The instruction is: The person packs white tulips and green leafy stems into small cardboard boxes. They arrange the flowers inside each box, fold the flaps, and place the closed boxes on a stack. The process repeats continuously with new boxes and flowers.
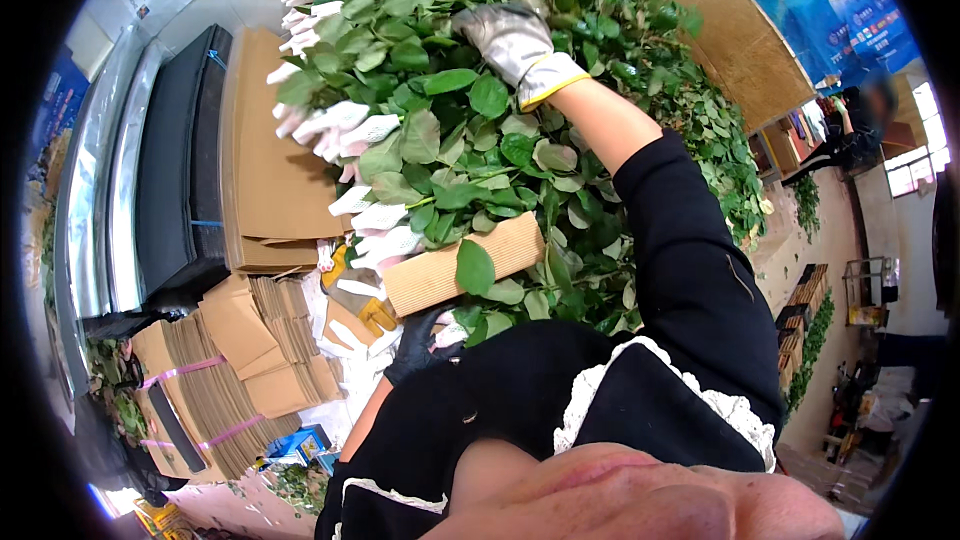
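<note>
A deep pile of cut flower stems with green leaves (420, 135) lies before me, the buds in white net sleeves (375, 130) along its left side. My right hand (510, 45), in a grey and white glove with a yellow cuff edge, reaches into the far leaves; its fingers are partly hidden there. On the near side of the pile lies a strip of tan corrugated cardboard (420, 280) with one leaf (475, 268) over it. My left hand (415, 348), in a dark glove, is just below the cardboard's left end, next to sleeved buds. Its fingers are mostly hidden.
Flat cardboard sheets (275, 150) and black panels (175, 160) stand at the left. Bundled cardboard (215, 390) with pink straps lies nearer, beside loose white net sleeves (360, 365) and a yellow-grey glove (370, 310). A brown board (735, 30) borders the pile's far right.
</note>
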Available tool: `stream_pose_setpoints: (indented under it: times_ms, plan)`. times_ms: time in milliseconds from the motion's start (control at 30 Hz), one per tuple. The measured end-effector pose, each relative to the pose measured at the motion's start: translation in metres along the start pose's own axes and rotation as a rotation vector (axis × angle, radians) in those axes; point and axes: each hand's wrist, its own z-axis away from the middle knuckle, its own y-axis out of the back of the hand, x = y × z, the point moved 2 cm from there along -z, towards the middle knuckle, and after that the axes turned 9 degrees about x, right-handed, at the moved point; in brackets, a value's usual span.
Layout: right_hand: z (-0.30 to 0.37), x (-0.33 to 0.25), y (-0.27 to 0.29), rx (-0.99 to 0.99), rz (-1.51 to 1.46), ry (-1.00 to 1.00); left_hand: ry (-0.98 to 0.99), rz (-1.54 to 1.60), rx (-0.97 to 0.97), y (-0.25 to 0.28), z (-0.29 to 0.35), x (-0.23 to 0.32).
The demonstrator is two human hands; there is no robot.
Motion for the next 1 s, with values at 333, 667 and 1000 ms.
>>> stream_pose_setpoints:
  times_ms: [333,667,1000]
  plan:
    - [0.002,0.028,-0.126,-0.398,-0.016,-0.424,-0.132,-0.028,-0.005,0.001,-0.011,0.035]
    - [-0.024,-0.001,0.026,-0.101,-0.118,-0.159,-0.073,-0.017,-0.057,0.007,-0.014,-0.009]
    - [-0.062,-0.004,0.017,0.341,-0.065,-0.312,-0.153,-0.115,-0.068,0.004,-0.015,0.025]
